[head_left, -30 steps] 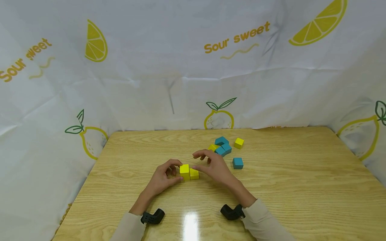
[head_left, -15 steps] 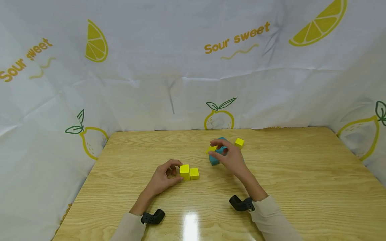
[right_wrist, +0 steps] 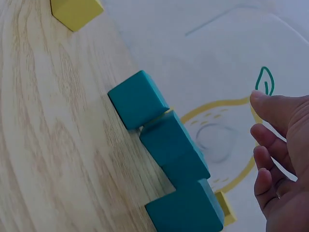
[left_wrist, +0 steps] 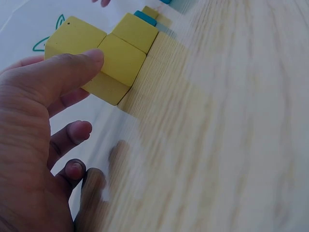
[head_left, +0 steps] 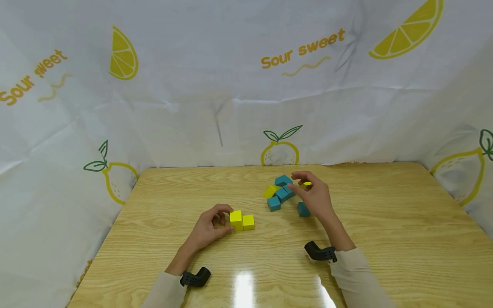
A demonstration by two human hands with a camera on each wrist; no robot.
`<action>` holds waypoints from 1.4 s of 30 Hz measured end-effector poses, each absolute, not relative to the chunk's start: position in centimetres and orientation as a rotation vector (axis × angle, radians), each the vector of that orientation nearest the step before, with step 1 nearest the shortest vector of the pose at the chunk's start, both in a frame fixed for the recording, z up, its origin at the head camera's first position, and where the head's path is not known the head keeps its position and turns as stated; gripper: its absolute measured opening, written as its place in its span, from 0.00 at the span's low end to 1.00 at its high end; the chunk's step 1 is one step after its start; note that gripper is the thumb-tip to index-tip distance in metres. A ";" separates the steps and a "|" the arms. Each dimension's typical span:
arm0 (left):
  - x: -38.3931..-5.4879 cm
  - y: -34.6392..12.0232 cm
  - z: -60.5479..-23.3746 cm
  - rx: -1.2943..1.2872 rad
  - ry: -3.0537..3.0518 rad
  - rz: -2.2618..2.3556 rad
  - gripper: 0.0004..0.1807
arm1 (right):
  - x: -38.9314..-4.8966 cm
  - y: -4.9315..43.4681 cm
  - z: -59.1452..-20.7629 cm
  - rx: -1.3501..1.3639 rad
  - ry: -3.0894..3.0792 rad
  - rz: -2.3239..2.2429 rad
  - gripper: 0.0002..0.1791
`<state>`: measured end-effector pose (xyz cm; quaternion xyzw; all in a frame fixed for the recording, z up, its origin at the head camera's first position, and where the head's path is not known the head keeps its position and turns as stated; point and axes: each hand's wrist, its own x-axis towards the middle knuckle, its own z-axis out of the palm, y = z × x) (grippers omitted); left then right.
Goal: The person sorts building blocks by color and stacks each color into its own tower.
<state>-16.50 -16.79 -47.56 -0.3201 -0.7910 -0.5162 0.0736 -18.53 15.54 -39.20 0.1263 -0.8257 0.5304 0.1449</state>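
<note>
My left hand [head_left: 206,229] pinches the taller yellow block stack [head_left: 236,220] between thumb and fingers; in the left wrist view the thumb [left_wrist: 72,72] lies on its face. A lower yellow cube [head_left: 248,222] stands against its right side. Farther right, my right hand [head_left: 316,197] hovers with thumb and fingertips apart, near a yellow cube [head_left: 306,184] that its fingers partly cover. Nothing shows between the fingers of the right hand [right_wrist: 289,159] in the right wrist view. A blue cube [head_left: 303,209] is partly hidden by that hand.
Left of the right hand several blue blocks [head_left: 282,195] lie in a loose cluster, with one blue cube [head_left: 274,204] nearest me. A yellow block [head_left: 270,191] leans among them. Behind the wooden table [head_left: 185,184] hangs a white lemon-print cloth [head_left: 200,128].
My right hand has drawn away from the low yellow cube, passed over the blue cluster and moved right towards the far yellow cube. The left hand keeps its place.
</note>
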 end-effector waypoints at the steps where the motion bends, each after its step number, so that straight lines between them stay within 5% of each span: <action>1: -16.5 -16.8 -47.6 -0.959 -2.377 -1.548 0.24 | -18.8 15.9 -39.7 0.351 -2.370 1.536 0.16; 18: -15.1 -16.0 -44.4 -0.971 -2.378 -1.566 0.22 | -21.7 20.3 -45.5 0.045 -2.425 1.547 0.27; 42: -15.1 -16.1 -44.4 -0.962 -2.384 -1.571 0.22 | -22.8 20.9 -47.1 0.045 -2.554 1.354 0.25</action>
